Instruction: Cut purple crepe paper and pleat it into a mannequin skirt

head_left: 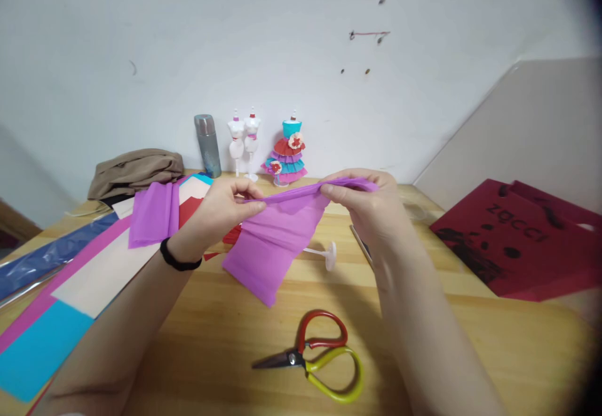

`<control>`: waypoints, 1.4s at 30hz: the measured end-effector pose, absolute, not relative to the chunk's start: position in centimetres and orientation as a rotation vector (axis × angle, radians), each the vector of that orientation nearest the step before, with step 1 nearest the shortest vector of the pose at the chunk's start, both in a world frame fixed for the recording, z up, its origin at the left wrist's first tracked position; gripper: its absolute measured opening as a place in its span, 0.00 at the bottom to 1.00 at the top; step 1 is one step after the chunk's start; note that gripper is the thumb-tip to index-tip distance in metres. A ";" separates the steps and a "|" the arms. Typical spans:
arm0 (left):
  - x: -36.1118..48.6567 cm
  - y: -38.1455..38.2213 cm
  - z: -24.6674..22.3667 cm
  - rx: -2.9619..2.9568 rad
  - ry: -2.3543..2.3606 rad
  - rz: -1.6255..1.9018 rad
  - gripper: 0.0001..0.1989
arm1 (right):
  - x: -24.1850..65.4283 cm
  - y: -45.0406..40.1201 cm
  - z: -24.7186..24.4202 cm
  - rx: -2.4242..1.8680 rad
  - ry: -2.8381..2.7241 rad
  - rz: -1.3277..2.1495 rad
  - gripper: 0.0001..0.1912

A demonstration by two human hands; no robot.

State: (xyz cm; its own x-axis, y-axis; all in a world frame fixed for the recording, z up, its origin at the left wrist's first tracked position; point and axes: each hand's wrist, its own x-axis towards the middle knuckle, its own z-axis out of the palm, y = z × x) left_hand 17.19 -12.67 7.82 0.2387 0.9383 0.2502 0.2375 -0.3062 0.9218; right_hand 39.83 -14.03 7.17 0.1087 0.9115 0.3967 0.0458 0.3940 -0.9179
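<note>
A thin sheet of purple crepe paper is stretched between my two hands, its upper edge gathered into a narrow fold and its lower part hanging down. My left hand pinches the fold near its left end. My right hand grips it farther right, thumb on top. Behind the paper, a white stand lies on its side with a bit of red material showing at the left; the rest is hidden. Nearer to me, scissors with one red and one yellow handle lie on the table, blades pointing left.
At the left lie coloured paper sheets and a folded purple piece. Along the wall stand a grey bottle, two white mini dress forms and one in a ruffled paper dress. A red bag lies at the right, brown cloth back left.
</note>
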 end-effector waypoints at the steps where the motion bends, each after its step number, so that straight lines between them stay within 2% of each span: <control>1: 17.2 -12.7 7.9 1.700 1.120 1.115 0.07 | 39.8 -14.0 7.1 -0.972 -1.305 0.817 0.05; 10: 17.6 -12.7 7.7 1.538 1.206 1.266 0.03 | 38.4 -15.0 7.6 -0.960 -1.333 0.738 0.04; 17: 18.1 -13.5 7.8 1.456 1.257 1.294 0.07 | 38.8 -15.0 7.8 -0.923 -1.309 0.715 0.05; 23: 17.8 -14.8 8.5 1.714 1.334 1.517 0.02 | 39.2 -14.4 7.8 -0.916 -1.227 0.806 0.04; 27: 17.7 -14.9 8.3 1.935 1.395 1.674 0.03 | 39.2 -14.4 7.8 -0.936 -1.219 0.837 0.03; 33: 17.4 -14.4 8.1 1.801 1.459 1.312 0.04 | 39.1 -14.6 7.8 -0.916 -1.236 0.827 0.03; 37: 17.3 -14.5 8.6 1.753 1.447 1.231 0.03 | 39.1 -14.7 7.8 -0.890 -1.281 0.796 0.05; 42: 17.6 -14.6 9.1 1.565 1.298 1.106 0.08 | 39.2 -14.7 7.7 -0.882 -1.294 0.765 0.05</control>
State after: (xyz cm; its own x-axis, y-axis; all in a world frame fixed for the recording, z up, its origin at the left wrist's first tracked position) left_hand 17.59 -14.61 9.06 0.0895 0.9875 0.1295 0.2845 -0.1500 0.9469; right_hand 39.21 -14.72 7.71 0.1287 0.8728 0.4708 0.0076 0.4739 -0.8806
